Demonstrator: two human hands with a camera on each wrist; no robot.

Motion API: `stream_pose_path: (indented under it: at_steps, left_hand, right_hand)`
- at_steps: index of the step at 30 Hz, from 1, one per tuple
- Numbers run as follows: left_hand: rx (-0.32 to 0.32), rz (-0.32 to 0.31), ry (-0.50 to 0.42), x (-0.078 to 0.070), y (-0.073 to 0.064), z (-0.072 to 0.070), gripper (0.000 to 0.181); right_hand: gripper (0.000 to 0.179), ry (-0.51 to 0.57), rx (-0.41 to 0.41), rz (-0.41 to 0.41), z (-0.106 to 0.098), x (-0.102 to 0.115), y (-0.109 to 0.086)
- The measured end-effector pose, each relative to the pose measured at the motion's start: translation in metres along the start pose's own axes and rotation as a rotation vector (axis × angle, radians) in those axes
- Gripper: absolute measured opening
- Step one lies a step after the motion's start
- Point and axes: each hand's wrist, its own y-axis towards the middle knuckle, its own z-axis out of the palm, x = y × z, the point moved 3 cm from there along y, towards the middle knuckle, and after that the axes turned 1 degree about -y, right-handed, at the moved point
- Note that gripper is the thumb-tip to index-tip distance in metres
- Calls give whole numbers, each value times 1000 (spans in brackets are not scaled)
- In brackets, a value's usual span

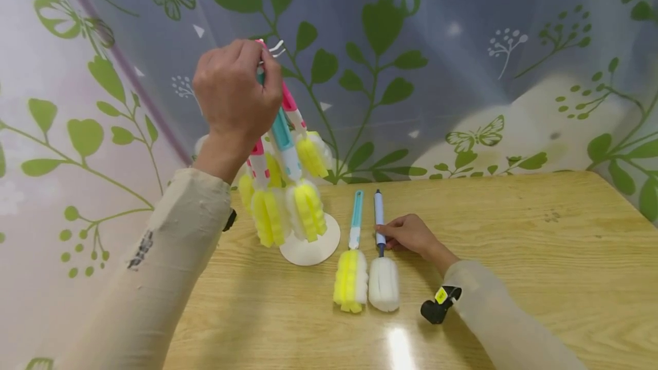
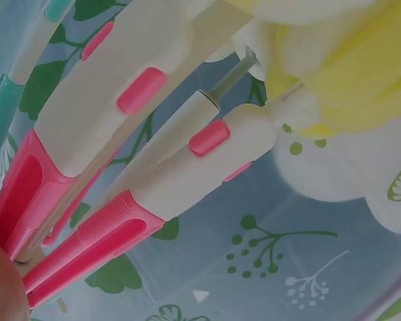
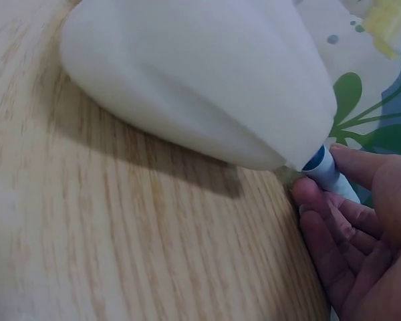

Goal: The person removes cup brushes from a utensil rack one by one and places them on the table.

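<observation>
The left hand (image 1: 239,85) grips the stand (image 1: 309,252) below it, best held steady, while the right hand (image 1: 409,235) pinches the handle (image 1: 379,208) of the white brush (image 1: 384,285) beside it.

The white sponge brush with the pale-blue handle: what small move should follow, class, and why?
Probably raise the brush toward the white round-based stand: the right hand pinches its handle, the left hand grips at the stand's top, where yellow-white sponge brushes hang.
</observation>
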Motion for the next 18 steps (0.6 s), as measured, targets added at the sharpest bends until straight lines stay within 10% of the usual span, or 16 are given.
stream_pose_path:
  at_steps: [18]
  left_hand:
    - [-13,23,-13,-1,0,0,34]
  right_hand:
    - [34,-63,-34,-19,-1,0,-4]
